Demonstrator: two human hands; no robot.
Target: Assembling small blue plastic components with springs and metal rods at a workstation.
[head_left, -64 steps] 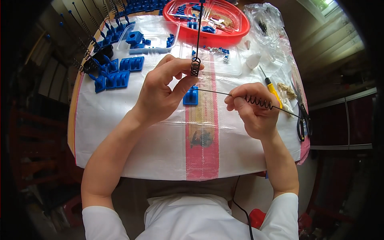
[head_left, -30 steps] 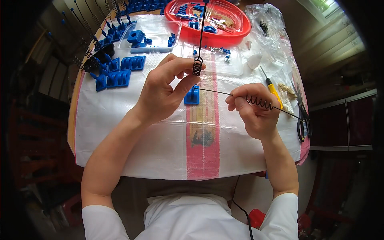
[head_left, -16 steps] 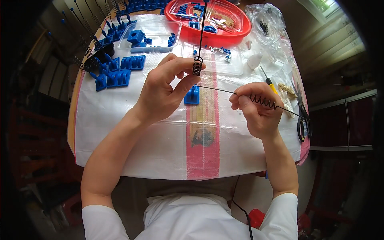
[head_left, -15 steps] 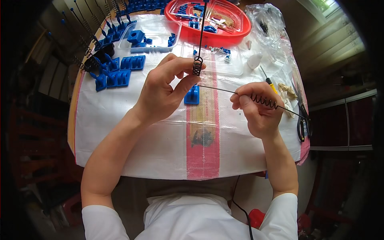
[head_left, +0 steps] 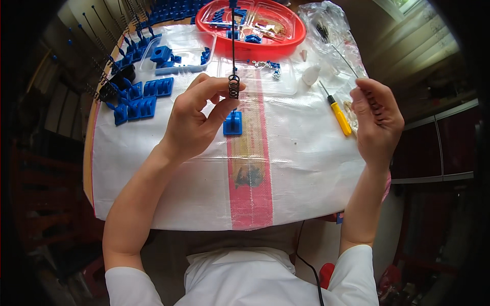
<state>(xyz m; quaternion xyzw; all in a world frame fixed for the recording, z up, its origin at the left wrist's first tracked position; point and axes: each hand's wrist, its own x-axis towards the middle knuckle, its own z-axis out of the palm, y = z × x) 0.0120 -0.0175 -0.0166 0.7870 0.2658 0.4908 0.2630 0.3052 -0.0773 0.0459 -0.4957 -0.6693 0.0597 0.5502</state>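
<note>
My left hand pinches a black coil spring between thumb and fingers. A dark thin rod rises upright from the spring, with a blue piece at its top. Just below the fingertips stands a small blue plastic base on the table; the join between it and the spring is partly hidden by the fingers. At the right, my right hand is closed around a thin metal rod with a coiled section. Its straight end points up and left; the coil is mostly covered by the fingers.
A yellow-handled screwdriver lies left of my right hand. Farther back are a red basin, a clear tub of blue parts, a flat clear lid with small nuts and a plastic bag. Blue assemblies stand at left.
My right hand has moved right and upward, taking the coiled rod's tip away from the blue base. My left hand still holds the spring. The whole view has shifted a little.
</note>
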